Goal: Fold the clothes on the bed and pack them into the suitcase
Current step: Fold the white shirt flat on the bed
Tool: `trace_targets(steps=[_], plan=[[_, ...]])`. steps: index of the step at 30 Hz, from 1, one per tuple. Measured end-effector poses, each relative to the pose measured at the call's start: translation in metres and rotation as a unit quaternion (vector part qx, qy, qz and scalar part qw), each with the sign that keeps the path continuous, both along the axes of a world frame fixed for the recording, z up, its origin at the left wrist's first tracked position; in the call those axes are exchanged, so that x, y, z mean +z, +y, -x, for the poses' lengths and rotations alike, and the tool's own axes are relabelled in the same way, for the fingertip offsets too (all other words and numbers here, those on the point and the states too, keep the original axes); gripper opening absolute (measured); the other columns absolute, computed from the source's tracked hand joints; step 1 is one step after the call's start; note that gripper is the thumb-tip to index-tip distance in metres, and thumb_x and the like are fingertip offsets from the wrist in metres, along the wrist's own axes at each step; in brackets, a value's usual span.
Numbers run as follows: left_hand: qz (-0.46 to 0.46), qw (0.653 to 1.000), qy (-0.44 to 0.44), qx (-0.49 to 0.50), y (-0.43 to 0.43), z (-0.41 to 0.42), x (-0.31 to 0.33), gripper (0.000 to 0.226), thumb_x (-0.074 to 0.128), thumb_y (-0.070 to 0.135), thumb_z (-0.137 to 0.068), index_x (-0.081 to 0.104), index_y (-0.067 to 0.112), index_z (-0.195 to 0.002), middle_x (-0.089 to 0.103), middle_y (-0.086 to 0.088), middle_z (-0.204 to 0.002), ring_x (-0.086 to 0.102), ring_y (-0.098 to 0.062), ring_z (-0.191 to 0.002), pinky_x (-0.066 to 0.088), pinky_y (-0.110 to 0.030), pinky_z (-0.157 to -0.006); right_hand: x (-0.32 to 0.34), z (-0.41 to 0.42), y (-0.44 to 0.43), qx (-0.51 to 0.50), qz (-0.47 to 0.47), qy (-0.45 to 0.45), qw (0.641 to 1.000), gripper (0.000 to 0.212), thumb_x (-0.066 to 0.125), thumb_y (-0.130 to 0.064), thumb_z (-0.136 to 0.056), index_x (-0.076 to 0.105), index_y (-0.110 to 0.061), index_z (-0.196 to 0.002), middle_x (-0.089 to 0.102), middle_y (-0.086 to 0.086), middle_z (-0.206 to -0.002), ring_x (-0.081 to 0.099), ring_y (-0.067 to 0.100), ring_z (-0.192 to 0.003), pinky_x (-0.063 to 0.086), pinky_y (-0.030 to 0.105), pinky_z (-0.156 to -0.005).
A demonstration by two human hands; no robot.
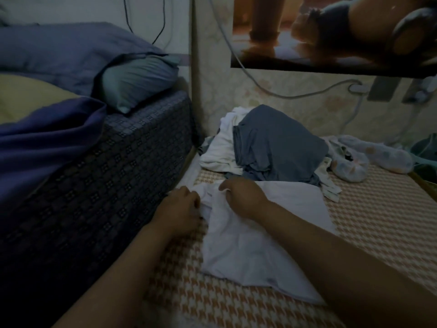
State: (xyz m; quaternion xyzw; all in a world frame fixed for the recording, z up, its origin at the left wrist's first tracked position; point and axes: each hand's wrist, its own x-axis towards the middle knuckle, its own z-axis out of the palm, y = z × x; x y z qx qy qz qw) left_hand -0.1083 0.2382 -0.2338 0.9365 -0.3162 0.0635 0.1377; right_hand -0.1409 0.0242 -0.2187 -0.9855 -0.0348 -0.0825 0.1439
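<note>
A white garment (255, 242) lies spread on the checked bed sheet (378, 221) in front of me. My left hand (179, 209) grips its upper left edge with curled fingers. My right hand (241, 197) pinches a fold of the same garment just to the right. Behind them sits a pile of clothes: a grey-blue garment (279, 143) on top of crumpled white ones (222, 150). No suitcase is in view.
A taller dark patterned mattress (106, 174) with blue pillows (139, 84) and a blanket rises on the left. Patterned light fabric items (376, 155) lie at the back right. A screen (331, 31) and cables hang on the wall behind.
</note>
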Motion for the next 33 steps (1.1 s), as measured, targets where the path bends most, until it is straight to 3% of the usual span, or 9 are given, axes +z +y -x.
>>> trace_targets(steps=[3, 8, 12, 17, 22, 25, 27, 30, 33], plan=[[-0.001, 0.999, -0.019, -0.028, 0.016, -0.005, -0.014, 0.031, 0.058, 0.038, -0.083, 0.06, 0.032, -0.113, 0.052, 0.001, -0.112, 0.051, -0.024, -0.1, 0.05, -0.037, -0.074, 0.001, -0.042, 0.032, 0.035, 0.024, 0.061, 0.997, 0.041, 0.049, -0.015, -0.097, 0.053, -0.02, -0.138, 0.048, 0.005, -0.144, 0.048, 0.023, -0.127, 0.036, 0.028, -0.103], [0.056, 0.997, -0.046, 0.001, 0.047, -0.017, 0.001, 0.028, 0.053, 0.02, -0.079, 0.073, 0.027, -0.097, 0.062, 0.001, -0.086, 0.056, -0.02, -0.08, 0.05, -0.034, -0.059, -0.016, -0.082, 0.064, 0.079, 0.078, 0.1, 0.989, 0.054, 0.047, -0.023, -0.101, 0.029, -0.016, -0.151, 0.038, 0.013, -0.15, 0.042, 0.029, -0.133, 0.031, 0.035, -0.111], [0.096, 0.982, 0.141, 0.075, 0.06, -0.018, -0.004, 0.032, 0.054, 0.023, -0.086, 0.055, 0.009, -0.057, 0.057, -0.004, -0.073, 0.055, -0.016, -0.064, 0.043, -0.026, -0.054, -0.028, -0.095, 0.074, 0.057, 0.13, 0.118, 0.983, 0.062, 0.052, -0.03, -0.096, 0.028, -0.019, -0.152, 0.038, 0.013, -0.15, 0.041, 0.03, -0.133, 0.032, 0.035, -0.111], [0.11, 0.971, 0.126, 0.171, 0.046, -0.02, -0.015, 0.04, 0.055, 0.031, -0.094, 0.049, 0.004, -0.122, 0.05, -0.018, -0.121, 0.057, -0.033, -0.101, 0.044, -0.03, -0.08, -0.019, -0.097, 0.093, 0.06, -0.018, 0.138, 0.989, 0.066, 0.057, -0.02, -0.093, 0.028, -0.014, -0.152, 0.035, 0.012, -0.153, 0.039, 0.03, -0.137, 0.034, 0.037, -0.112], [0.229, 0.942, 0.124, 0.21, 0.033, -0.018, -0.002, 0.029, 0.058, 0.012, -0.087, 0.052, 0.01, -0.115, 0.063, -0.014, -0.112, 0.061, -0.03, -0.099, 0.052, -0.037, -0.081, 0.006, -0.083, 0.076, 0.031, -0.185, 0.038, 0.982, 0.021, 0.058, 0.0, -0.084, 0.074, -0.012, -0.092, 0.07, 0.007, -0.098, 0.063, 0.021, -0.089, 0.052, 0.033, -0.083], [0.362, 0.923, 0.047, 0.125, 0.012, -0.008, 0.027, 0.031, 0.061, 0.008, -0.083, 0.055, 0.024, -0.109, 0.061, 0.0, -0.105, 0.06, -0.016, -0.093, 0.053, -0.033, -0.074, 0.026, -0.065, 0.043, -0.004, -0.291, -0.02, 0.957, 0.032, 0.061, 0.011, -0.076, 0.059, -0.018, -0.062, 0.058, -0.002, -0.069, 0.053, 0.009, -0.065, 0.045, 0.025, -0.065], [0.435, 0.893, 0.119, 0.005, -0.009, 0.005, 0.048, 0.039, 0.064, 0.004, -0.081, 0.056, 0.028, -0.11, 0.06, 0.007, -0.1, 0.06, -0.004, -0.085, 0.05, -0.021, -0.068, 0.034, -0.046, 0.015, -0.019, -0.317, -0.041, 0.947, 0.036, 0.065, 0.014, -0.074, 0.055, -0.017, -0.059, 0.055, -0.002, -0.066, 0.051, 0.006, -0.064, 0.044, 0.021, -0.064], [0.333, 0.881, 0.297, -0.155, -0.039, 0.03, 0.058, 0.048, 0.071, 0.003, -0.079, 0.06, 0.029, -0.118, 0.06, 0.011, -0.109, 0.065, -0.009, -0.087, 0.053, -0.022, -0.067, 0.037, -0.014, -0.039, -0.039, -0.212, 0.025, 0.976, 0.04, 0.058, 0.013, -0.074, 0.06, -0.025, -0.062, 0.06, -0.005, -0.069, 0.054, 0.003, -0.066, 0.044, 0.019, -0.066], [0.293, 0.872, 0.359, -0.158, -0.055, 0.037, 0.044, 0.038, 0.07, 0.004, -0.083, 0.067, 0.031, -0.108, 0.063, 0.011, -0.116, 0.067, -0.011, -0.092, 0.059, -0.031, -0.074, 0.032, 0.013, -0.078, -0.102, -0.131, 0.068, 0.984, 0.038, 0.051, 0.01, -0.077, 0.065, -0.024, -0.083, 0.06, 0.001, -0.1, 0.057, 0.018, -0.099, 0.04, 0.025, -0.078]])
